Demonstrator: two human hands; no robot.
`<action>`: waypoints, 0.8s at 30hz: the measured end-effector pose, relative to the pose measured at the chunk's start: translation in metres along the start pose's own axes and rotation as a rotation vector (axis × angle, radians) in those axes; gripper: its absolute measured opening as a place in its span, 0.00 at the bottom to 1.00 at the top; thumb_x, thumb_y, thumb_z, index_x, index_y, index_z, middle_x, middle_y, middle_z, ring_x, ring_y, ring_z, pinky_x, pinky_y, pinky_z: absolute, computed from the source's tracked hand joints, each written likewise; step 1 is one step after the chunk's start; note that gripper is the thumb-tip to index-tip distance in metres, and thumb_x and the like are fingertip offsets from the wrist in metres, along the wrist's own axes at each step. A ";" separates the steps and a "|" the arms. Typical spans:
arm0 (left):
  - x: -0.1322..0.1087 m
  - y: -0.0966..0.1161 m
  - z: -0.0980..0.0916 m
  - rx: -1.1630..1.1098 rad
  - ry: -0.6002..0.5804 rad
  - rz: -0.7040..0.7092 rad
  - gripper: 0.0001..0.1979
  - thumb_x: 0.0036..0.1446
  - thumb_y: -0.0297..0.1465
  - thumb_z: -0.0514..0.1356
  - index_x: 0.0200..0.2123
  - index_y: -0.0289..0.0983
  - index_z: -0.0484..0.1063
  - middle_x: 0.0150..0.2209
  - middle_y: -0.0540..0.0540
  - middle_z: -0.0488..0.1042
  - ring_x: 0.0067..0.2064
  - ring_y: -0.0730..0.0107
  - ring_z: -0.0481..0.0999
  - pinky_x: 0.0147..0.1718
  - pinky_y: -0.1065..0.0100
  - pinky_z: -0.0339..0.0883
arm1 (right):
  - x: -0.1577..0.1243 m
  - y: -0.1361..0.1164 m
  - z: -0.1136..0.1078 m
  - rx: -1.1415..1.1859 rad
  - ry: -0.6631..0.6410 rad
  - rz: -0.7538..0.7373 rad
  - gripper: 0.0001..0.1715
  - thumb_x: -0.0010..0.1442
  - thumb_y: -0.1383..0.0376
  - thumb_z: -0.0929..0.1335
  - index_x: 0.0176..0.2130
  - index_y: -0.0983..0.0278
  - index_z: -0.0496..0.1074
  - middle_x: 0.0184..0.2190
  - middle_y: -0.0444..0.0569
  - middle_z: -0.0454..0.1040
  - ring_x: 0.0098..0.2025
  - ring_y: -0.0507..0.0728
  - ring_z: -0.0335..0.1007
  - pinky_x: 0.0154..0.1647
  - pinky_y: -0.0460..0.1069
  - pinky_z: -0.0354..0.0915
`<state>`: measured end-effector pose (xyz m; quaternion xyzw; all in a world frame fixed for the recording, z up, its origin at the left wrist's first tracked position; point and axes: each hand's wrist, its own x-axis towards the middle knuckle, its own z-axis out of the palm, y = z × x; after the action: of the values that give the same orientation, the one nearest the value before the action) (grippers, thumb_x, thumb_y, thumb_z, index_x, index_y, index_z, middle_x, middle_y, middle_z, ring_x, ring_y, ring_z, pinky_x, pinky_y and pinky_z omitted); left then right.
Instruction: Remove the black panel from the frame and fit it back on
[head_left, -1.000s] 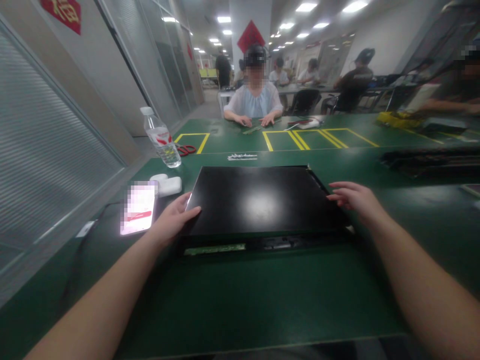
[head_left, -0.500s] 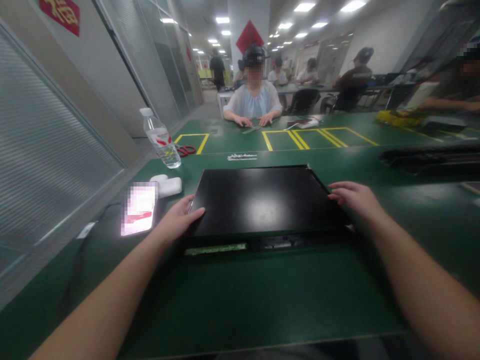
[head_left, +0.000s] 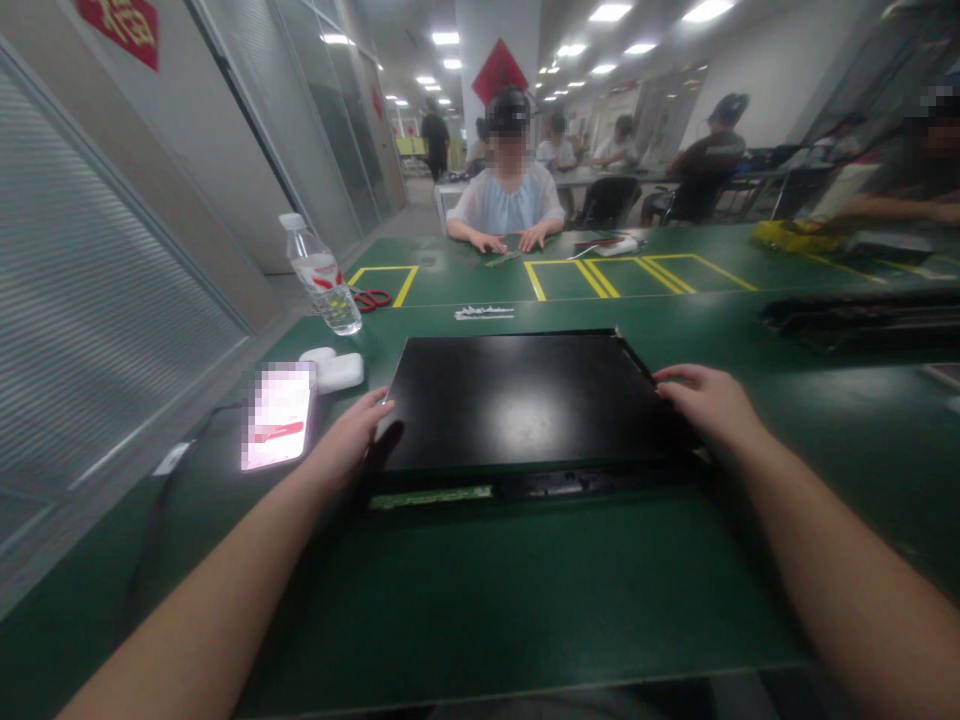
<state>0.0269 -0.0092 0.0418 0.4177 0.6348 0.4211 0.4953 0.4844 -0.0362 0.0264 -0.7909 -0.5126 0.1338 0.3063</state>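
Note:
A flat black panel point(head_left: 517, 400) with a glossy reflection lies on the green table point(head_left: 525, 600). Under its near edge a dark frame point(head_left: 570, 484) shows, with a green circuit strip point(head_left: 431, 497) at its left part. My left hand point(head_left: 358, 430) grips the panel's left edge, fingers at the side and thumb at the rim. At the right edge, my right hand point(head_left: 701, 395) has its fingertips and thumb brought together against the panel's side. The undersides of the fingers are hidden.
Left of the panel are a lit phone point(head_left: 279, 415), a white case point(head_left: 339, 372), a water bottle point(head_left: 324, 280) and red scissors point(head_left: 373, 299). White small parts point(head_left: 484, 313) lie beyond it. A person point(head_left: 508, 195) sits opposite; dark long parts point(head_left: 862, 320) lie at the right.
My left thumb has drawn back from the panel's top surface to its left edge. My right hand's fingers have closed together at the right edge. The panel has barely moved.

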 end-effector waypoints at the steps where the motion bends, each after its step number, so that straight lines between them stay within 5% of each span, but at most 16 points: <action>1: -0.001 0.001 0.000 -0.018 -0.016 -0.017 0.16 0.55 0.32 0.66 0.48 0.39 0.77 0.53 0.41 0.80 0.56 0.54 0.78 0.49 0.62 0.73 | 0.000 0.000 0.000 -0.010 -0.002 -0.002 0.13 0.53 0.60 0.70 0.39 0.59 0.82 0.27 0.48 0.79 0.29 0.59 0.73 0.31 0.52 0.65; 7: -0.005 0.006 0.002 -0.037 -0.079 -0.071 0.17 0.54 0.28 0.63 0.48 0.37 0.74 0.40 0.44 0.82 0.38 0.59 0.83 0.33 0.65 0.74 | -0.001 -0.002 0.000 -0.073 0.027 -0.038 0.11 0.53 0.61 0.70 0.37 0.57 0.82 0.26 0.48 0.79 0.30 0.59 0.73 0.29 0.51 0.63; 24: -0.010 0.007 0.007 0.062 -0.090 0.005 0.18 0.56 0.28 0.59 0.51 0.38 0.73 0.37 0.46 0.82 0.39 0.58 0.82 0.38 0.63 0.73 | -0.004 -0.004 0.002 -0.159 0.029 -0.073 0.14 0.54 0.60 0.69 0.40 0.56 0.82 0.30 0.47 0.80 0.33 0.60 0.74 0.31 0.51 0.63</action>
<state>0.0358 -0.0157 0.0500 0.4530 0.6235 0.3834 0.5090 0.4791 -0.0377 0.0270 -0.7955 -0.5454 0.0700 0.2545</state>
